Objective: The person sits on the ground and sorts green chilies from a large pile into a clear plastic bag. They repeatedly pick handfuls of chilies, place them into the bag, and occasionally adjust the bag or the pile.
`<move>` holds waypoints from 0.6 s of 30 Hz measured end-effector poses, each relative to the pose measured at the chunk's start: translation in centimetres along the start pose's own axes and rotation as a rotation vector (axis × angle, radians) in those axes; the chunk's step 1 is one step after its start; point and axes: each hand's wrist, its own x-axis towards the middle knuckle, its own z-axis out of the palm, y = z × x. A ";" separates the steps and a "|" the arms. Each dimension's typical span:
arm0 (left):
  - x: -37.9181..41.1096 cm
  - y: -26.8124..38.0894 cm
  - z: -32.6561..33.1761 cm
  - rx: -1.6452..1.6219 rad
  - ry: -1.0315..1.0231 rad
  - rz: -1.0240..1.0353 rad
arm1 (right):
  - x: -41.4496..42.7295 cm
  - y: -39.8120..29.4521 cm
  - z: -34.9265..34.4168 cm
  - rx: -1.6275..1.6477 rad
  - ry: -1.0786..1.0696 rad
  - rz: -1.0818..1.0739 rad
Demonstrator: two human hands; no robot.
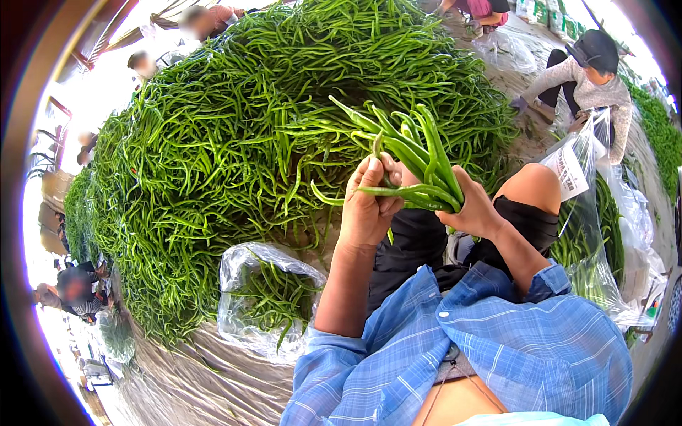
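A bunch of long green chili peppers (410,146) fans upward from my right hand (471,205), whose fingers wrap its lower end. Beside it, my left hand (373,194) pinches a green pepper between thumb and fingers, its tip poking up above the thumb. Another pepper lies across the front of my left fingers toward the bunch. Both hands are in front of my knees, close together. Just beyond them rises a large heap of green chili peppers (213,144). The lower parts of the held peppers are partly hidden by my fingers.
To my left an open clear plastic bag (234,314) holds loose peppers. A tall clear bag (597,223) with peppers and a printed label stands at my right. A person in a dark cap (597,80) crouches at upper right. Wrinkled ground sheeting (213,378) lies at lower left.
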 end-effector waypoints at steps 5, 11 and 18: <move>-0.6 -1.2 -1.4 0.023 0.057 -0.020 | -0.9 0.2 0.0 -0.030 -0.030 0.006; -1.4 -0.5 -0.5 0.189 0.058 -0.025 | -2.5 1.7 -0.5 -0.039 -0.064 0.045; -2.0 -1.6 -1.6 0.037 -0.021 -0.051 | -3.0 1.9 -0.9 -0.061 -0.101 0.025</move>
